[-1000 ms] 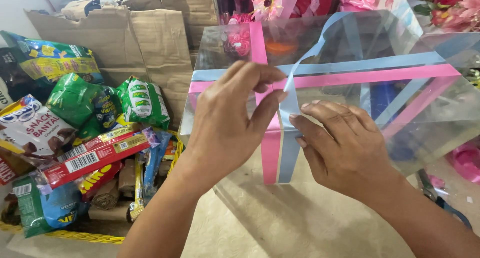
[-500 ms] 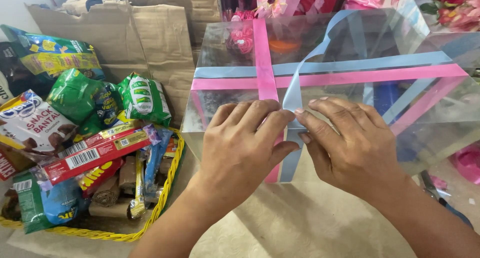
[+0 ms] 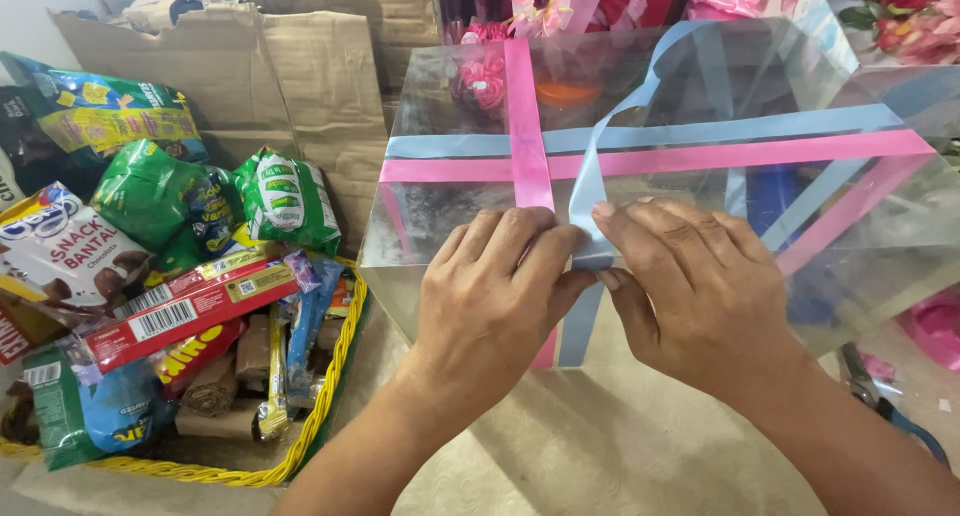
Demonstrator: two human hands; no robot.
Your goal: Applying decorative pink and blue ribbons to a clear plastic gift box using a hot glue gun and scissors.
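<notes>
A clear plastic box (image 3: pixel 450 106) lies in front of me, bound with pink ribbon (image 3: pixel 527 126) and light blue ribbon (image 3: pixel 700 131) crossing on its top. My left hand (image 3: pixel 495 296) and my right hand (image 3: pixel 700 286) press side by side on the box's near edge. Their fingertips pinch the blue ribbon where it bends over that edge. A loose length of blue ribbon rises from the pinch up to the box's far side. Pink flowers and a dark blue object show through the plastic.
A yellow woven tray (image 3: pixel 330 416) at the left holds several snack packets and bars. Brown paper bags (image 3: pixel 290 76) stand behind it. Scissors (image 3: pixel 880 396) lie at the right by my forearm. Flower arrangements (image 3: pixel 900 16) fill the back right.
Both hands have slid down from the box's top to its near edge, flattening the blue ribbon there. The loose ribbon end now stands straighter above them.
</notes>
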